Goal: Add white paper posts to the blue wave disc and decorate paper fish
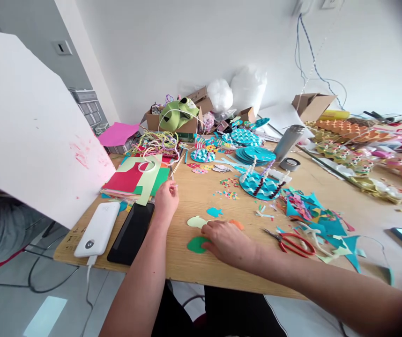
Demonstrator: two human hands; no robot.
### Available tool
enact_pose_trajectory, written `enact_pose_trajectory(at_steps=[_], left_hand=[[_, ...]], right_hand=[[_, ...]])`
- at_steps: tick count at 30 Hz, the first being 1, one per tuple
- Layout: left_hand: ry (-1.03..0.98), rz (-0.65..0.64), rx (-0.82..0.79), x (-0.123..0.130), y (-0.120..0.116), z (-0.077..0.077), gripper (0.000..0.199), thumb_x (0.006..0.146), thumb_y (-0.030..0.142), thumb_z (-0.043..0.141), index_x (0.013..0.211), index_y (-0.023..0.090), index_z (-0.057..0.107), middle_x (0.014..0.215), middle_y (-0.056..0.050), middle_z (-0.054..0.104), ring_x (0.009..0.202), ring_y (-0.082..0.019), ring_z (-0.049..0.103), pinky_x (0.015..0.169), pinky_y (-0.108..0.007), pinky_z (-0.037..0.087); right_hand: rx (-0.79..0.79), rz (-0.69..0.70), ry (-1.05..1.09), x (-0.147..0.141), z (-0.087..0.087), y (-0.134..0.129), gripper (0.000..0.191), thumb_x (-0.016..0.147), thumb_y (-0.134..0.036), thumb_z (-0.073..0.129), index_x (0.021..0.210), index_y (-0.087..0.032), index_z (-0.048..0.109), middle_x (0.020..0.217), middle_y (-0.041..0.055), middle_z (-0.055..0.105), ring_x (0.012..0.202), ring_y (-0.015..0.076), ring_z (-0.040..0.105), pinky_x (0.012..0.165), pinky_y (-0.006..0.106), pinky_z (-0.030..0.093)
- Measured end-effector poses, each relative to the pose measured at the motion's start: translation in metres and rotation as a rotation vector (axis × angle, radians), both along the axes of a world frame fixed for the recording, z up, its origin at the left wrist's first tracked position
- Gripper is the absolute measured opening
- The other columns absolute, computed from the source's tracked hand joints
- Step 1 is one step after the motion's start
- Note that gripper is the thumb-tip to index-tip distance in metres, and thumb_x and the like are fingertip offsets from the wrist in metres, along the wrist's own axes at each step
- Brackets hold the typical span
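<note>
My right hand (229,241) reaches over the table's front, thumb apart from the bent fingers. Its thumb meets the edge of a green paper fish (196,244), and its fingertips are at a pale yellow paper fish (197,222). An orange paper fish (236,224) is partly hidden behind this hand. Just beyond lies a blue paper fish (214,212). To the left, my left hand (167,199) is closed with its fingertips pinched; what they hold, if anything, is too small to make out. It is beside stacked coloured paper (125,181).
Red-handled scissors (296,244) and paper scraps (322,220) lie on the right. A power bank (97,229) and a black phone (132,234) are at the left edge. Farther back stand a blue wavy disc (262,183) with upright twisted stems and a grey flask (288,142).
</note>
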State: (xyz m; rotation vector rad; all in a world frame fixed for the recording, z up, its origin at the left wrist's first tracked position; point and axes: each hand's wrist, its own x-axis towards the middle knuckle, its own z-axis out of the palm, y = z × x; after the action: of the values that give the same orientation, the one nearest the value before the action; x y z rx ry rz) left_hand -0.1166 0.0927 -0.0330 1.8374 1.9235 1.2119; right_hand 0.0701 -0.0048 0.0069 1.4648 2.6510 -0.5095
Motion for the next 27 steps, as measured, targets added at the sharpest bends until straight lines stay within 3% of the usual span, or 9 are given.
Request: enact_pose_trajectory(at_steps=[3,6,9,13,18,23,27], left_hand=[[0.001,-0.016,0.011,0.001,0.000,-0.002,0.020,0.081,0.012,0.055,0.100,0.016,0.062,0.086,-0.006,0.069,0.069,-0.016,0.064,0.069,-0.027,0.050],[0.004,-0.037,0.026,0.002,0.001,-0.004,0.020,0.080,0.010,0.055,0.098,0.015,0.063,0.085,-0.007,0.069,0.069,-0.016,0.064,0.068,-0.027,0.050],[0.013,-0.043,0.036,0.003,0.001,-0.006,0.020,0.080,0.010,0.055,0.097,0.015,0.063,0.086,-0.006,0.069,0.070,-0.016,0.063,0.068,-0.027,0.050],[0.034,-0.048,0.044,0.005,0.000,-0.006,0.020,0.081,0.010,0.054,0.098,0.016,0.062,0.087,-0.006,0.069,0.074,-0.016,0.064,0.071,-0.028,0.050],[0.074,-0.075,0.041,0.008,-0.001,-0.006,0.021,0.082,0.009,0.054,0.099,0.018,0.061,0.088,-0.006,0.069,0.079,-0.018,0.065,0.074,-0.029,0.050],[0.103,-0.102,0.041,0.010,-0.002,-0.006,0.020,0.083,0.009,0.052,0.099,0.018,0.061,0.092,-0.007,0.069,0.081,-0.018,0.066,0.074,-0.030,0.051],[0.136,-0.127,0.043,0.011,-0.003,-0.002,0.018,0.084,0.008,0.050,0.097,0.018,0.060,0.093,-0.007,0.069,0.085,-0.020,0.066,0.077,-0.032,0.051]], right_hand=[[0.111,0.104,-0.108,-0.003,0.009,-0.003,0.025,0.081,-0.038,0.065,0.093,-0.017,0.070,0.100,0.0170,0.067,0.100,0.0313,0.060,0.077,0.037,0.048],[0.097,0.165,-0.122,-0.001,0.014,0.016,0.029,0.081,-0.042,0.065,0.096,-0.017,0.070,0.097,0.0145,0.068,0.097,0.0291,0.060,0.079,0.035,0.047],[0.129,0.118,-0.032,0.004,0.015,0.062,0.023,0.085,-0.038,0.061,0.096,-0.020,0.071,0.095,0.0094,0.070,0.093,0.0231,0.062,0.078,0.030,0.044],[0.361,-0.037,-0.081,0.013,0.005,0.145,0.022,0.092,-0.027,0.052,0.103,-0.018,0.068,0.103,0.0096,0.068,0.098,0.0202,0.060,0.081,0.026,0.041],[0.427,-0.070,-0.142,0.023,-0.020,0.213,0.029,0.091,-0.018,0.048,0.114,-0.013,0.065,0.112,0.0172,0.061,0.110,0.0290,0.051,0.086,0.034,0.039],[0.455,-0.024,-0.145,0.026,-0.036,0.228,0.036,0.093,-0.020,0.045,0.125,-0.017,0.060,0.116,0.0175,0.056,0.111,0.0302,0.046,0.089,0.038,0.037],[0.458,0.046,-0.104,0.027,-0.039,0.225,0.030,0.094,-0.024,0.045,0.115,-0.019,0.067,0.114,0.0144,0.058,0.111,0.0279,0.044,0.090,0.037,0.035]])
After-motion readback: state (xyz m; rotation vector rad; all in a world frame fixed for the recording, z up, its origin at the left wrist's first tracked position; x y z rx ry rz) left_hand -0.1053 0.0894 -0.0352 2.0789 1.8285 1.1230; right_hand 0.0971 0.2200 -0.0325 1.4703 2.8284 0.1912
